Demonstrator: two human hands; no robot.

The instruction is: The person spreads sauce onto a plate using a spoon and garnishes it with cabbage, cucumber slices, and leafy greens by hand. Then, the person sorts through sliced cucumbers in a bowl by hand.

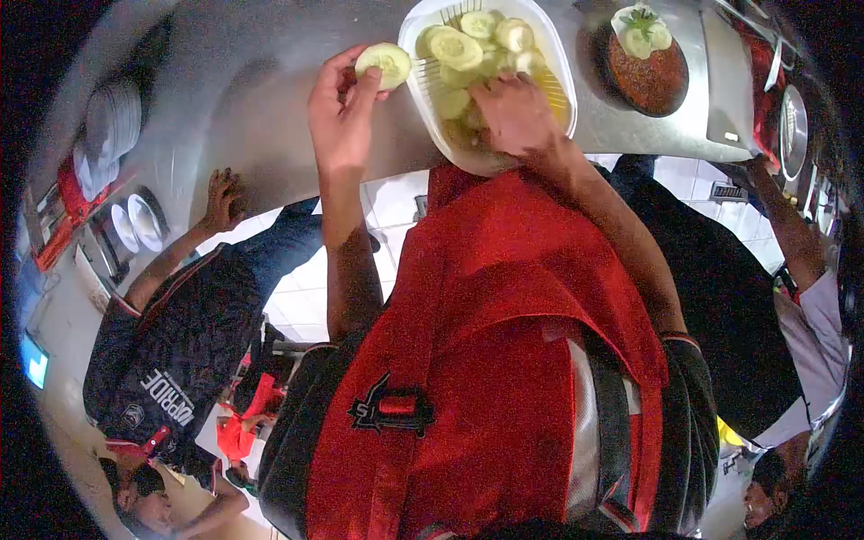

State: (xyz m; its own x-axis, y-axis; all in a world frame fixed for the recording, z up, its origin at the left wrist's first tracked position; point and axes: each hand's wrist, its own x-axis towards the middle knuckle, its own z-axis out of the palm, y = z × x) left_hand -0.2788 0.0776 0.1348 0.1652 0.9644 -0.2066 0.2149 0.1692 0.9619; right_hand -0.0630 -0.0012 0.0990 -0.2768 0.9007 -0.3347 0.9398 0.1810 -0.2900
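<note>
My left hand pinches a round cucumber slice between thumb and fingers, just left of a white plastic basket. Inside the basket lie several pale green cucumber slices, some in yellowish liquid. My right hand reaches into the basket with bent fingers among the slices. Its fingertips are partly hidden, so what they grip cannot be made out. To the right stands a dark round plate of reddish-brown food, topped with cucumber slices and a green leaf garnish.
The metal counter runs beneath everything. Stacked white plates stand at far left. A co-worker's hand rests near the counter's left edge. Another person in a black apron stands close on my right. A round metal tray is at far right.
</note>
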